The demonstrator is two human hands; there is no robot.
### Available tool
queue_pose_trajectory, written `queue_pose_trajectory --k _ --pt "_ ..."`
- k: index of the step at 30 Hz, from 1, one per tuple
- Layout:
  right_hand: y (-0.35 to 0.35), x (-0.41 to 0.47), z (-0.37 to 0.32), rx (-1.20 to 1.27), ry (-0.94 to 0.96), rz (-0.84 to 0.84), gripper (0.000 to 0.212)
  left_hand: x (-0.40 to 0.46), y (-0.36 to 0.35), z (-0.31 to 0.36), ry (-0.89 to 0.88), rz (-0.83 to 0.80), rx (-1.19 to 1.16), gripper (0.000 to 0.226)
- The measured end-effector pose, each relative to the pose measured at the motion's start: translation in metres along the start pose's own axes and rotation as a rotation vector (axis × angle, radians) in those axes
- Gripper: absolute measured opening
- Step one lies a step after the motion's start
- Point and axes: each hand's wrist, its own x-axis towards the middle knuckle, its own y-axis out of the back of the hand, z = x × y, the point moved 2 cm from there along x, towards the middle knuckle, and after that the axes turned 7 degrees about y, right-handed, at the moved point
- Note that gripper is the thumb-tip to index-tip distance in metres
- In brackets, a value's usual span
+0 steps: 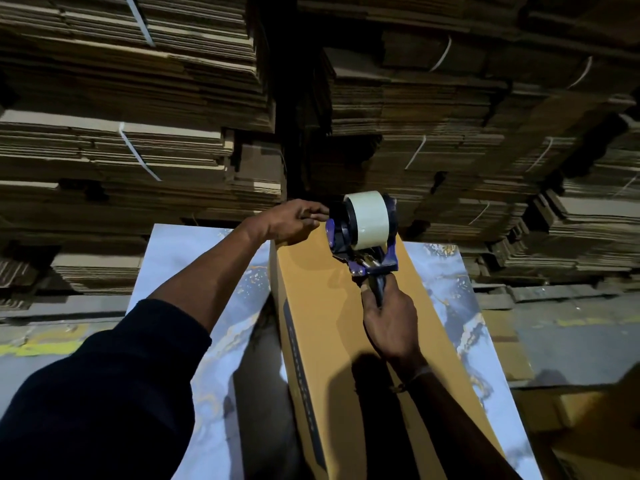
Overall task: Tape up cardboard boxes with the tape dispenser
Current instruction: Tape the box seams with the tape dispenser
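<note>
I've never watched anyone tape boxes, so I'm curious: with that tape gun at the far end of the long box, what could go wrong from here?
Two things, probably. The left hand rests at the far end of the cardboard box, right beside the tape dispenser; its cutting edge could nick the fingers. Also, the box is long and narrow, so the right hand, its grip on the handle, could pull the tape off-centre.

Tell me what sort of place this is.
Probably a warehouse or packing area. Strapped bundles of flattened cardboard are stacked high behind, and the right hand works a tape dispenser on a long cardboard box while the left hand steadies its far end.
</note>
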Motion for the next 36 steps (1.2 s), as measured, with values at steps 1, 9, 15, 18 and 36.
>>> queue_pose_trajectory --k 1,9,15,18,36 --pt "0.002 -0.002 0.002 -0.007 -0.008 -0.011 0.037 0.001 -0.001 -0.001 -0.003 -0.008 -0.015 0.042" --pt "0.014 -0.036 0.023 0.013 -0.001 -0.051 0.043 0.002 0.003 0.0 0.006 -0.034 -0.042 0.038" --pt "0.016 -0.036 0.022 0.024 -0.046 -0.051 0.035 0.009 -0.001 0.014 0.047 0.136 -0.226 0.032" --pt "0.016 -0.034 0.022 0.021 -0.079 -0.073 0.034 0.012 -0.014 0.026 0.045 0.279 -0.012 0.026" --pt "0.013 -0.024 0.021 0.004 -0.118 -0.095 0.025 0.013 -0.048 0.027 -0.084 0.496 0.428 0.027"
